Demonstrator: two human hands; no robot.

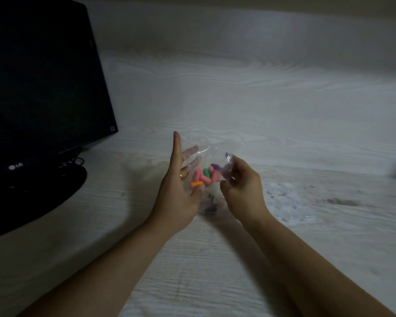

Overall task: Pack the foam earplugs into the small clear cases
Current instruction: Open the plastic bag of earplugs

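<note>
Head camera view, looking down at a pale desk (249,106) with a whitewashed wood-grain surface, dimly lit. At the left stands one black LG monitor (39,83), screen dark, on a rounded black base (55,191) with thin cables bunched behind it; it fills the left edge but blocks nothing between the hands. Two bare forearms reach in from the bottom. Between the hands, held just above the desk, is one thin, crinkly clear plastic bag (207,179) holding a loose cluster of foam earplugs (206,177), short rounded cylinders: several pink, one green, one purple, one orange at the lower left, with a few more blurred shapes lower down that cannot be counted. The left hand (178,191) is spread, fingers extended and fanned upward; two of its fingers show through the plastic behind the bag, the thumb lies against the bag's near side, and a gold ring (181,176) sits on one finger. The right hand (242,186) has its fingers curled, pinching the bag's upper right edge. To the right, lying on the desk near the right wrist, is a heap of small clear cases (286,204), glossy and translucent; their number is too blurred to tell.
</note>
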